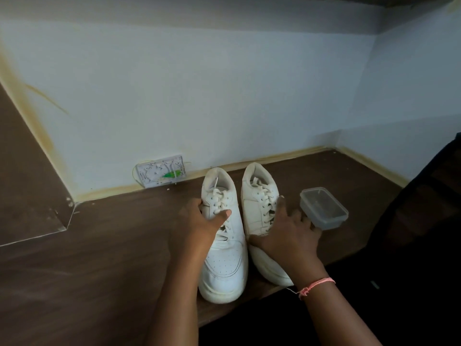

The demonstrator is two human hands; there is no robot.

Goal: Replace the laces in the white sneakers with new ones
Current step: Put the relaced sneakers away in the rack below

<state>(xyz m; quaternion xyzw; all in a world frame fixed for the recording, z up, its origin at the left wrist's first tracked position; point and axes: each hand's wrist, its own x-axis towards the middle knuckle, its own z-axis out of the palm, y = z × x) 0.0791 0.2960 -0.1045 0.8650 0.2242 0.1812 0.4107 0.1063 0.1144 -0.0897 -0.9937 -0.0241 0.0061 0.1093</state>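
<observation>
Two white sneakers stand side by side on a dark wooden surface, toes toward me, both laced with white laces. My left hand (pixel 202 221) grips the left sneaker (pixel 224 260) across its middle, thumb over the laces and fingers round the outer side. My right hand (pixel 287 236) lies over the forefoot of the right sneaker (pixel 257 196), thumb on its inner side and fingers spread over the outer side toward a plastic container. A pink thread bracelet is on my right wrist.
A small clear plastic container (pixel 324 208) sits just right of the right sneaker. A white wall socket plate (pixel 159 174) with a green part sits low on the wall behind. The wooden surface (pixel 99 258) ends near the sneakers' toes; dark space lies below.
</observation>
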